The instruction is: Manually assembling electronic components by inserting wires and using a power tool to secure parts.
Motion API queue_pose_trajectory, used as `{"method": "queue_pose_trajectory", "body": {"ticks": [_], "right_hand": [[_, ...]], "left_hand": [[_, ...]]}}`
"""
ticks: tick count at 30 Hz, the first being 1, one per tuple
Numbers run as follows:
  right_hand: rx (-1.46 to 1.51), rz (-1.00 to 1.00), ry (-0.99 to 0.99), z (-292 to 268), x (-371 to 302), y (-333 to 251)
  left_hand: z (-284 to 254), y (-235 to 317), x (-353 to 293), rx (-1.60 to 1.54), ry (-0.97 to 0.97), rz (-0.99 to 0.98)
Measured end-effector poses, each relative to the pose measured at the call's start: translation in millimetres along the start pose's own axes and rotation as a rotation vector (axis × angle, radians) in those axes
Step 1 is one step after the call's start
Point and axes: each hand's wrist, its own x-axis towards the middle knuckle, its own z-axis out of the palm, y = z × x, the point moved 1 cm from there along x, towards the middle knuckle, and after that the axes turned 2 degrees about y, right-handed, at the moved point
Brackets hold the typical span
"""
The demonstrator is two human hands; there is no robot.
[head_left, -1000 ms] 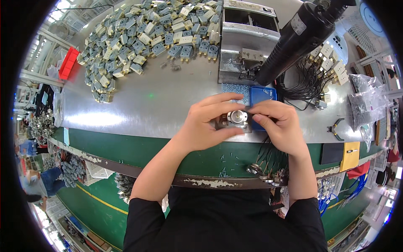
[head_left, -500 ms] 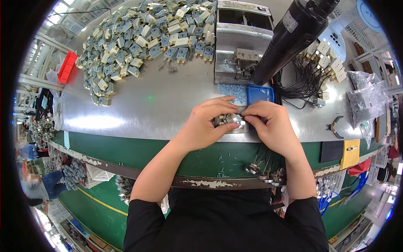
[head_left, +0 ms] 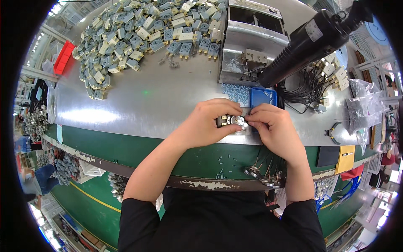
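Note:
My left hand (head_left: 210, 122) is closed round a small dark-bodied part with a round metal face and brass-coloured terminals (head_left: 236, 120), held between thumb and fingers just above the near edge of the metal bench top. At the right end of that part, my right hand (head_left: 275, 128) is closed in a pinch. Whatever lies between its fingertips is hidden or too small to name. Just beyond my hands lies a spread of small bluish screws (head_left: 236, 92), beside a shallow blue box (head_left: 273, 99).
A metal fixture (head_left: 237, 48) and a slanting black cylindrical tool (head_left: 304, 44) stand behind the box. Grey and cream units (head_left: 155, 31) are heaped far left. Black cables (head_left: 300, 94), cutters (head_left: 333, 133) and a plastic bag (head_left: 363, 103) lie right. Round metal parts (head_left: 262, 174) hang near the front edge.
The part in my left hand has turned, and its round face and terminals now show more plainly. My right fingers stay at its right end. The whole view has shifted slightly.

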Motion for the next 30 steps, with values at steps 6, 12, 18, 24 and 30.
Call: {"method": "queue_pose_trajectory", "body": {"ticks": [6,12,18,24,30], "right_hand": [[-0.078,-0.095,-0.098,-6.2,12.5,1.5],[-0.095,-0.227,-0.247,-20.0,40.8,14.4],[-0.152,-0.226,-0.216,-13.6,32.1,7.5],[-0.047,-0.117,-0.105,-17.2,30.8,-3.8],[-0.057,-0.057,-0.021,-8.4,26.1,4.4]], "left_hand": [[-0.4,-3.9,-0.7,-0.032,-0.01,0.011],[0.0,-7.4,-2.0,-0.032,0.017,0.016],[0.6,-5.2,-3.9,-0.01,0.036,0.006],[-0.4,-5.0,-5.2,-0.021,0.03,0.03],[0.3,-3.2,-5.4,0.002,0.039,0.044]]}}
